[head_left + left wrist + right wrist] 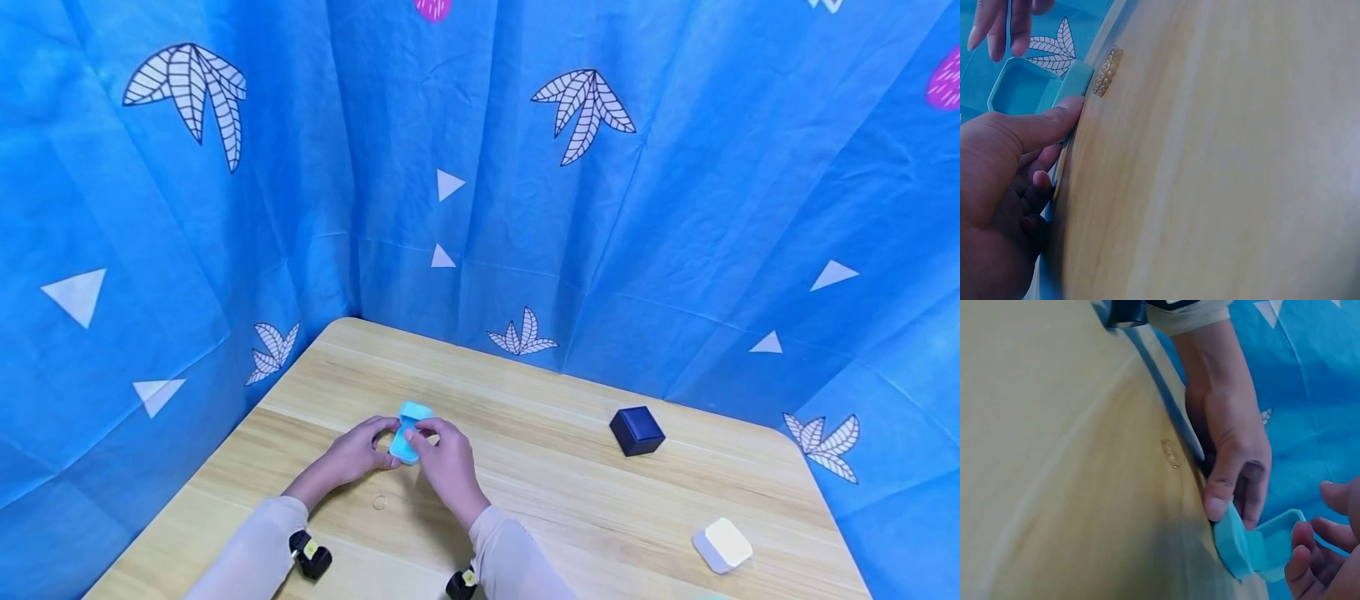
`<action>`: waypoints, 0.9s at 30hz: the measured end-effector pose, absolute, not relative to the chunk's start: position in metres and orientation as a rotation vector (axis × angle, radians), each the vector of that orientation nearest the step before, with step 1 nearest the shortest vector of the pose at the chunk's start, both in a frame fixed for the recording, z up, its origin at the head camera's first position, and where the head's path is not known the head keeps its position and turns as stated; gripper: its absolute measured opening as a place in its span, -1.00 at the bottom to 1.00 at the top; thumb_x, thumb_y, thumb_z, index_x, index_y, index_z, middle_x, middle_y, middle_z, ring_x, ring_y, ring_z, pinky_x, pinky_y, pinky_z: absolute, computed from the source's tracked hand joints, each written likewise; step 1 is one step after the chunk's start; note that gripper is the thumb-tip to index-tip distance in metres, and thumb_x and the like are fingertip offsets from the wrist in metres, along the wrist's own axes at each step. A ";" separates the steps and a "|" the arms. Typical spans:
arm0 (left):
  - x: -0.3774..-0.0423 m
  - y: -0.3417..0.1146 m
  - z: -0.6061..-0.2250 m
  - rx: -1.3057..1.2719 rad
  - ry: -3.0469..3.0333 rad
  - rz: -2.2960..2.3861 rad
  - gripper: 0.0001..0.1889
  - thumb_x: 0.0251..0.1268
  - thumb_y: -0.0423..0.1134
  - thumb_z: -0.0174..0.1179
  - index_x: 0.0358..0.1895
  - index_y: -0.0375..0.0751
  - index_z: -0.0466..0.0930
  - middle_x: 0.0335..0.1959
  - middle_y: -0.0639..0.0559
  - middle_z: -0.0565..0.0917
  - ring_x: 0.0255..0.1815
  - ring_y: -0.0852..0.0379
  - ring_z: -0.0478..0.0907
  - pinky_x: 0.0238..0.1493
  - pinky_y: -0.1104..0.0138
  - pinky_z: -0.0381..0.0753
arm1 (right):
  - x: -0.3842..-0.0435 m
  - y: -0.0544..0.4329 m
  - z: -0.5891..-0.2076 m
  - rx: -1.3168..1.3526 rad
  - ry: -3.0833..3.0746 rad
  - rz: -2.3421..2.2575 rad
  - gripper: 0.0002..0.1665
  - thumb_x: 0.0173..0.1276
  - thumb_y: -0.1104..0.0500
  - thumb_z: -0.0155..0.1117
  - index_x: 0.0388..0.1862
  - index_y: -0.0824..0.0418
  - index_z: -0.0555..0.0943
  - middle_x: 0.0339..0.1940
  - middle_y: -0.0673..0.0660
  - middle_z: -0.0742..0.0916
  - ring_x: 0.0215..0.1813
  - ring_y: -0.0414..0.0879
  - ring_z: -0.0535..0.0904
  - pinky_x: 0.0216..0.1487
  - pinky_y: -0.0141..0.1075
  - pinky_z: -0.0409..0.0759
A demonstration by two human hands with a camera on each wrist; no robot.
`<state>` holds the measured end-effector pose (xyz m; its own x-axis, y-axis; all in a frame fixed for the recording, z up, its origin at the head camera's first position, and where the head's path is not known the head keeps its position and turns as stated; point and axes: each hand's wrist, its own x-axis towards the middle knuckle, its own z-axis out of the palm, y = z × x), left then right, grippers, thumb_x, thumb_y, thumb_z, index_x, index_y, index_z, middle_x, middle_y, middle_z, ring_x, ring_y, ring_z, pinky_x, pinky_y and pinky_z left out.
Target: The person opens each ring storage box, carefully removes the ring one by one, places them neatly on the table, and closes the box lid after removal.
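Observation:
A turquoise ring box [403, 451] stands on the table with its lid [1019, 90] raised. My left hand [358, 452] holds the box by its base, thumb on one side and fingers on the other. Over the box is my right hand [450, 473]; its loosely bent fingers [1302, 536] are close to the lid's edge, and I cannot tell whether they touch it. On the wood nearer to me lies a gold ring [1108, 72] with a patterned band, apart from both hands. The inside of the base is hidden in the wrist views.
A dark blue box [637, 431] sits toward the back right of the wooden table [555, 475]. Closer, at the right, is a white box [722, 546]. A pale green edge shows at the bottom of the head view. Blue curtain [480, 208] hangs behind and beside the table.

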<state>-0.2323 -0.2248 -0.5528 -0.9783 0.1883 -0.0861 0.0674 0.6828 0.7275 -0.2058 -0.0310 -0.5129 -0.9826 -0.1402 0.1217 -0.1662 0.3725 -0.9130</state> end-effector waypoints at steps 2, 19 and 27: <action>-0.232 -0.225 -0.553 0.206 2.738 1.180 -0.29 0.06 -0.15 0.52 0.34 -0.13 0.51 0.16 0.07 0.58 -0.14 0.11 0.44 -0.02 0.17 0.48 | -0.209 -0.031 -0.512 0.251 -2.578 1.711 -0.69 0.38 -0.01 0.37 -0.03 0.15 0.73 -0.19 -0.03 0.74 -0.16 -0.19 0.59 -0.26 -0.43 0.58; -0.233 -0.225 -0.558 0.202 2.704 1.229 -0.25 0.08 -0.13 0.51 0.39 -0.15 0.47 0.31 -0.03 0.54 0.37 -0.17 0.43 0.43 -0.16 0.33 | -0.233 -0.026 -0.518 -0.017 -2.605 1.708 -0.36 0.37 -0.34 0.23 0.14 0.12 0.64 -0.08 -0.02 0.73 -0.12 -0.12 0.62 -0.13 -0.22 0.56; -0.232 -0.226 -0.557 0.188 2.700 1.238 -0.25 0.09 -0.14 0.51 0.40 -0.16 0.46 0.34 -0.06 0.53 0.40 -0.19 0.40 0.45 -0.17 0.30 | -0.238 -0.029 -0.527 -0.059 -2.629 1.824 -0.30 0.35 -0.42 0.18 0.17 0.08 0.61 -0.06 0.01 0.74 -0.15 -0.10 0.64 -0.15 -0.19 0.61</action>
